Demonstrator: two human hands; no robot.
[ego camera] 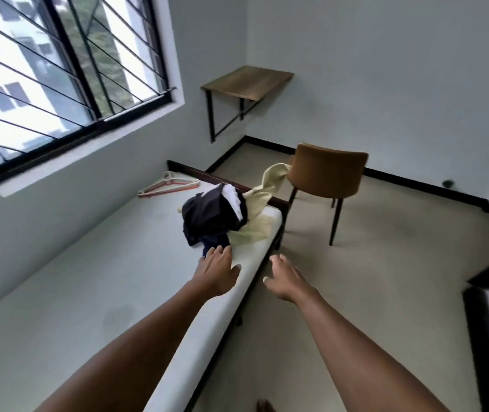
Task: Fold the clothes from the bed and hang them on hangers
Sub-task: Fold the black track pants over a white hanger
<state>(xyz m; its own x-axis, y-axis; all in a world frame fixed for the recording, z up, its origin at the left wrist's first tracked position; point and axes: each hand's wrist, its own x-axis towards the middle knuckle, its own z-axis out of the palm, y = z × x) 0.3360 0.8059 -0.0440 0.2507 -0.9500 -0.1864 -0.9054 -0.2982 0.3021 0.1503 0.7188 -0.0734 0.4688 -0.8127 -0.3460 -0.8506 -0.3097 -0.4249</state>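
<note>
A heap of clothes lies at the far end of the white mattress (88,278): a dark navy garment (212,214) on top, a white piece (234,199) behind it, and a pale yellow garment (262,200) trailing over the bed's foot toward the chair. Plastic hangers (167,185) lie on the mattress near the window wall. My left hand (218,267) is stretched out over the mattress edge, fingers straight, its tips at the navy cloth's near edge. My right hand (286,279) hovers beside the bed over the floor, fingers relaxed, holding nothing.
A brown upholstered chair (328,173) stands on the floor just past the bed's foot. A wooden wall-mounted desk (247,81) sits in the far corner. A barred window (59,69) fills the left wall. Beige floor (386,278) runs along the bed's right side.
</note>
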